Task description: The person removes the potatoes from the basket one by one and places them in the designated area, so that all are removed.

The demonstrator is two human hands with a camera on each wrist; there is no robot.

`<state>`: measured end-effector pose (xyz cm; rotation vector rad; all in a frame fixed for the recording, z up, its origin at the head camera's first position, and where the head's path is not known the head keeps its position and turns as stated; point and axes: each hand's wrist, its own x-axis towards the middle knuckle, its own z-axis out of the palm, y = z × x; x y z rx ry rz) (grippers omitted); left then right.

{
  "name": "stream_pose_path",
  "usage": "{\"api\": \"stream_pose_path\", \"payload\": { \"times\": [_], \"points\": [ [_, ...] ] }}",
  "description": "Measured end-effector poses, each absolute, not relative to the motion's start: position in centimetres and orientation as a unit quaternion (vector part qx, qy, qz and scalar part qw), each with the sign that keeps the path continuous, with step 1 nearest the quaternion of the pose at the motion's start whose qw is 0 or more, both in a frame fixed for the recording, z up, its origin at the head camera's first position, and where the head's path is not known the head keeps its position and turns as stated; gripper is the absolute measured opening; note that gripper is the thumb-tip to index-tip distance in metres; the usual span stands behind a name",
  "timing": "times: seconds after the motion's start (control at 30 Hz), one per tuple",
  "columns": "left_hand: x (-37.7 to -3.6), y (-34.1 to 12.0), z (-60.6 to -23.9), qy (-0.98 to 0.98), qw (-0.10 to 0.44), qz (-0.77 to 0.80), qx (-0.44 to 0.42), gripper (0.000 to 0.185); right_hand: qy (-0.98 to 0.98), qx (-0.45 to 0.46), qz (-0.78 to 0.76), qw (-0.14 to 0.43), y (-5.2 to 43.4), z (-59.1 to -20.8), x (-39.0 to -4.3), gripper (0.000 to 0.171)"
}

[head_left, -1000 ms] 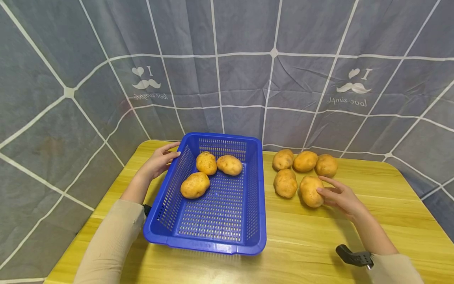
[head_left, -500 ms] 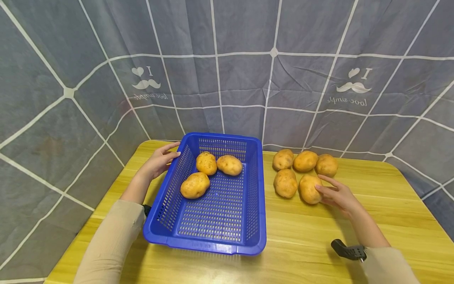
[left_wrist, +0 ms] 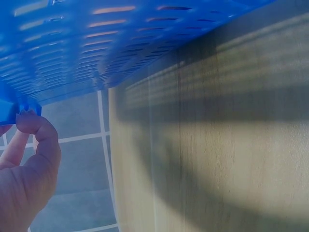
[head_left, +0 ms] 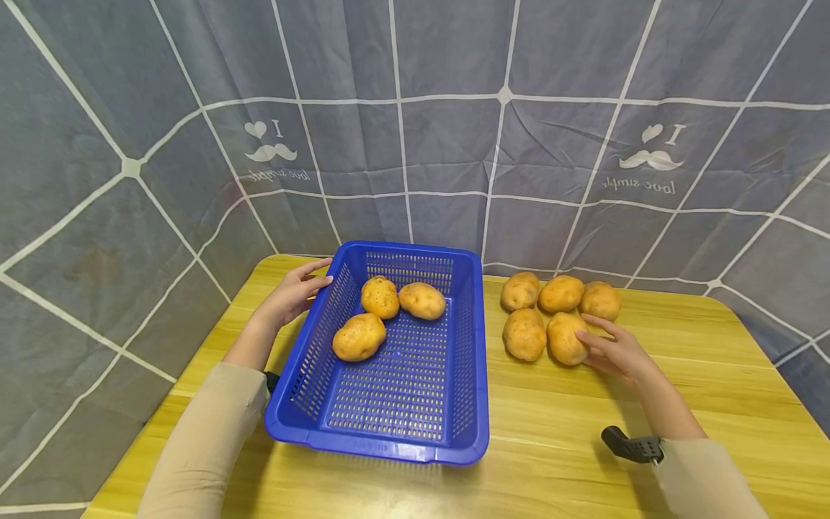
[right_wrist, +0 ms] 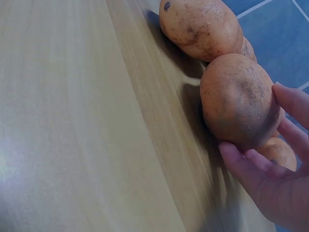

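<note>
My left hand (head_left: 289, 296) holds the left rim of a blue perforated plastic basket (head_left: 389, 450). In the left wrist view the thumb (left_wrist: 44, 140) presses at the rim while the other fingers are partly hidden. On the right, my right hand (head_left: 616, 352) grips a potato (head_left: 566, 339) by its right side. The right wrist view has the thumb under that potato (right_wrist: 239, 99) and fingers along its far side. Inside the basket lie three potatoes, one in front (head_left: 359, 337) and two behind it.
Several other potatoes stand close around the held one: one at its left (head_left: 524, 335) and a row behind (head_left: 561, 294). All rest on a wooden table (head_left: 551, 447). A grey curtain (head_left: 447, 144) with white lines hangs behind the table.
The right hand has shifted its potato slightly away from me, up against the back row. The left hand and the basket hold their place; the head view has turned a little.
</note>
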<state>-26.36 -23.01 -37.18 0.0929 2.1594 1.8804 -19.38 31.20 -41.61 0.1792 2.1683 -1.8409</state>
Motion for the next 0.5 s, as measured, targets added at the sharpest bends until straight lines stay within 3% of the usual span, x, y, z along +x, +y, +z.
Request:
{"api": "stream_pose_path", "payload": {
  "times": [0.5],
  "points": [
    [-25.88,-22.70,-36.31,0.742,0.147,0.653,0.025,0.058,0.758,0.059,-0.630,0.157,30.95,-41.13,-19.78,0.071]
  ]
}}
